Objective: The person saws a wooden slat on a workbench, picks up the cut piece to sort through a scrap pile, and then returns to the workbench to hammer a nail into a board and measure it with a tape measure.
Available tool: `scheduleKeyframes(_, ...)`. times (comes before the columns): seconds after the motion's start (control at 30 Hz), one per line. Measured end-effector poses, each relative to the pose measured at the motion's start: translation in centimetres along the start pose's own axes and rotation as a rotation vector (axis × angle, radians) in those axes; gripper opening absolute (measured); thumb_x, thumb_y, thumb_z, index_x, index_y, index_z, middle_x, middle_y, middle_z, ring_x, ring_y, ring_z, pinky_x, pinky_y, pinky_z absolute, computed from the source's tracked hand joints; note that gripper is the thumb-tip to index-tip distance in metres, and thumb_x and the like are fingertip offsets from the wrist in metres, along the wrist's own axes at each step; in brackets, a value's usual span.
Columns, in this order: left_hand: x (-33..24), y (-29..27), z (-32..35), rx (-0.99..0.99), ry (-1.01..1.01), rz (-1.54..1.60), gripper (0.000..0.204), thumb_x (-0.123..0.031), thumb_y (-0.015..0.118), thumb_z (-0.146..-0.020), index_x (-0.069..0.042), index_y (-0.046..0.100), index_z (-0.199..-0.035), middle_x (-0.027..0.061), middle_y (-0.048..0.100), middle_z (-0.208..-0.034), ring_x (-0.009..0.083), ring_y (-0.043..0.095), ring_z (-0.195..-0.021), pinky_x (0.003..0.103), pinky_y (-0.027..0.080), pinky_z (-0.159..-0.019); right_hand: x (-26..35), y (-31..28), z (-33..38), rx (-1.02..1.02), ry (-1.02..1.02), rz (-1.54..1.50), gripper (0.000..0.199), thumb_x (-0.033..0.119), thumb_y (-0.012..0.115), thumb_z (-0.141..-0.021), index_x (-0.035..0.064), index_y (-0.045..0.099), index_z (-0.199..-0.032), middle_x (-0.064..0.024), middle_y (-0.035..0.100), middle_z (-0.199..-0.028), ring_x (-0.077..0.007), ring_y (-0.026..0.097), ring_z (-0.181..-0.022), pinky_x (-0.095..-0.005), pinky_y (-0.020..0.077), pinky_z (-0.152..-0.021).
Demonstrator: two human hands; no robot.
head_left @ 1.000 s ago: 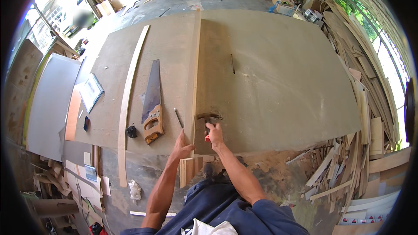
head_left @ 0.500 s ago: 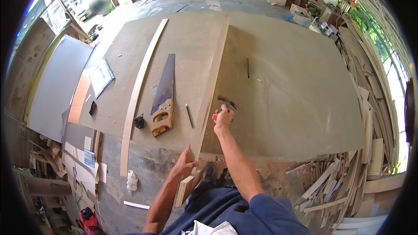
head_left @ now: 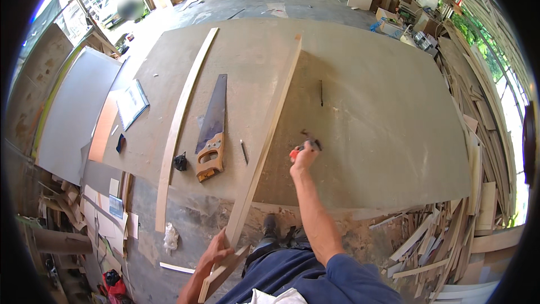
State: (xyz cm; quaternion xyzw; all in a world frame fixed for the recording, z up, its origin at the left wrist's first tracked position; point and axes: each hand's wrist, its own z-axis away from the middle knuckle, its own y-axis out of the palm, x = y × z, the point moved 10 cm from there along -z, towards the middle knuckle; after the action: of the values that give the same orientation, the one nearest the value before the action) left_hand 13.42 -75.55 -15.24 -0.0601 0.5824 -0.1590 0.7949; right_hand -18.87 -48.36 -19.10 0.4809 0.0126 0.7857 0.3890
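My right hand [head_left: 302,160] grips a hammer [head_left: 307,143] with a red handle and dark head, held just above the big brown board [head_left: 382,112]. My left hand [head_left: 214,255] holds the near end of a long pale wooden strip [head_left: 269,135] that runs diagonally away across the board. Left of the strip lie a pencil [head_left: 243,151] and a handsaw [head_left: 212,129] with a wooden handle. A small dark rod [head_left: 321,92] lies on the board beyond the hammer.
A second long thin strip [head_left: 183,118] lies left of the saw, with a small black object [head_left: 180,161] beside it. A book [head_left: 132,103] and grey panels [head_left: 73,112] sit far left. Stacked offcuts [head_left: 478,191] crowd the right side; scraps litter the floor.
My left hand has slid back from the board to the strip's near end below the board edge. My right hand with the hammer has stayed over the board.
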Motion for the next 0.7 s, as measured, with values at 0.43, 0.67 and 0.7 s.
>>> scheduleKeyframes(0.43,1.2,0.9,12.1,-0.003,-0.456,0.044,0.087,-0.01,0.073,-0.066,-0.002,0.037,-0.145,0.0185,0.056,-0.128,0.0251,0.051,-0.12,0.035,0.038,-0.105,-2.9,5.8,-3.7,0.13,0.081,0.165,0.022,0.015,0.055,-0.091,-0.0053,0.047,-0.095,-0.0184,0.054,-0.104,-0.0271,0.054,-0.095,-0.0417,0.0471,-0.084)
scheduleKeyframes(0.67,3.3,1.4,8.4,0.006,-0.332,0.147,0.091,-0.002,0.072,-0.064,-0.003,0.036,-0.147,0.0173,0.055,-0.129,0.0247,0.048,-0.124,0.034,0.035,-0.107,-2.0,5.7,-6.5,0.302,-0.094,0.321,0.022,0.024,0.059,-0.093,0.0054,0.049,-0.099,-0.006,0.06,-0.074,-0.0118,0.054,-0.053,-0.0264,0.0409,-0.042)
scheduleKeyframes(0.7,3.9,1.4,8.0,-0.002,-0.341,0.151,0.091,-0.002,0.072,-0.064,-0.003,0.036,-0.147,0.0173,0.055,-0.129,0.0247,0.048,-0.124,0.034,0.035,-0.107,-4.3,7.2,-4.2,0.532,0.173,0.319,0.021,0.025,0.059,-0.093,0.0067,0.05,-0.097,-0.0059,0.06,-0.071,-0.0127,0.055,-0.053,-0.0279,0.043,-0.044)
